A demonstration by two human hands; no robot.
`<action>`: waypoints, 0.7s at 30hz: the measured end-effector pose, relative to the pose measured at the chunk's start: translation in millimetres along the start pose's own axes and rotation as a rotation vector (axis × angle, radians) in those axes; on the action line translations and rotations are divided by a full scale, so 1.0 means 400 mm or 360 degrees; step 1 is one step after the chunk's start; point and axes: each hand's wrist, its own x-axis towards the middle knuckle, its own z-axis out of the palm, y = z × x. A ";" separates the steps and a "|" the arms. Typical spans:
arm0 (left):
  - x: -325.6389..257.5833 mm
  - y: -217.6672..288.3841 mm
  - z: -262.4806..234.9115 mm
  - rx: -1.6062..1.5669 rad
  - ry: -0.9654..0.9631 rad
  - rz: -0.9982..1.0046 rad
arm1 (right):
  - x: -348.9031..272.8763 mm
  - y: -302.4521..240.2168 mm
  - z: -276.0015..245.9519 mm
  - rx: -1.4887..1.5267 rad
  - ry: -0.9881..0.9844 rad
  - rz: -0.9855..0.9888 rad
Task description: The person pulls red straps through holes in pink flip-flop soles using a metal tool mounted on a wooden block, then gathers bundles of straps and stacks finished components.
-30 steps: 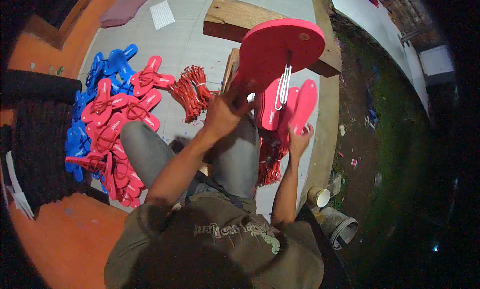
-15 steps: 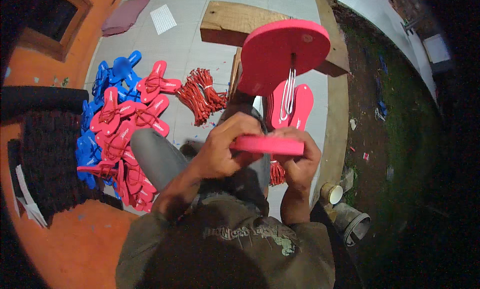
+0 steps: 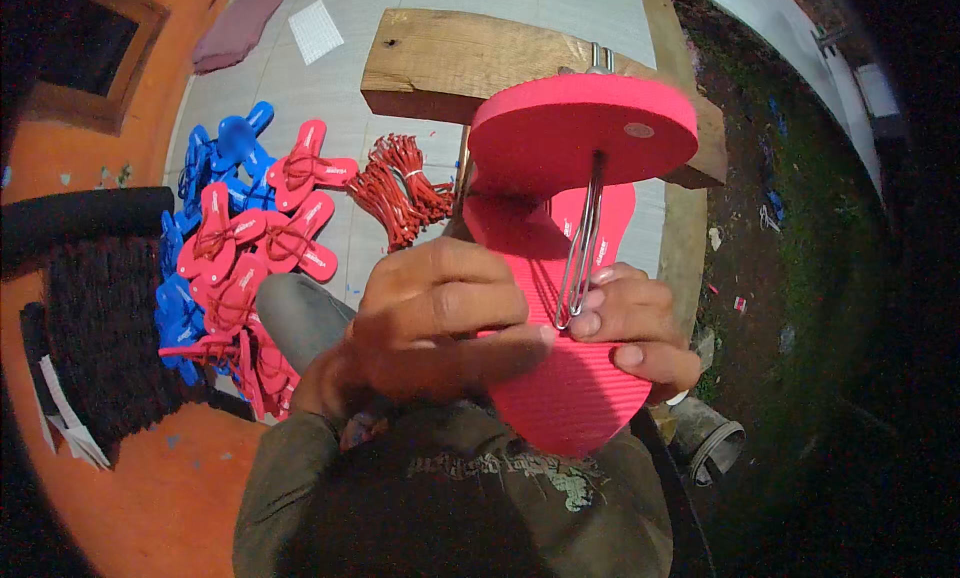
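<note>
Red ribbed foam sandal sole [image 3: 560, 378] sits gripped between both hands, left hand [image 3: 440, 318] curled over it, right hand [image 3: 640, 328] pinching a bent metal wire tool [image 3: 585, 238], above grey tiled floor [image 3: 350, 78] and a wooden beam [image 3: 440, 68].

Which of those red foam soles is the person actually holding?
The ribbed red sole nearest the camera, gripped by both the left hand and right hand. The smooth red sole above sits on the metal tool.

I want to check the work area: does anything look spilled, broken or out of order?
Nothing looks damaged. The finished red and blue sandals lie in a loose, jumbled heap on the floor, not stacked, and a few scraps litter the ground right of the wooden block.
</note>
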 end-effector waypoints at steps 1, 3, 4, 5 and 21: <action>0.007 0.000 -0.001 0.0031 -0.0016 -0.0013 | -0.001 0.004 0.003 0.0028 0.0018 0.0009; 0.009 0.000 -0.007 0.0096 -0.0038 -0.0036 | -0.001 0.003 0.008 0.0071 0.0047 0.0030; 0.003 0.000 -0.017 0.0132 -0.0044 -0.0047 | 0.001 -0.002 0.011 0.0082 0.0074 0.0082; -0.002 0.001 -0.023 0.0169 -0.0048 -0.0062 | 0.003 -0.009 0.015 0.0095 0.0098 0.0137; 0.055 -0.098 -0.025 0.1081 0.0868 -0.0317 | 0.068 0.024 0.054 -0.0473 0.1044 0.0434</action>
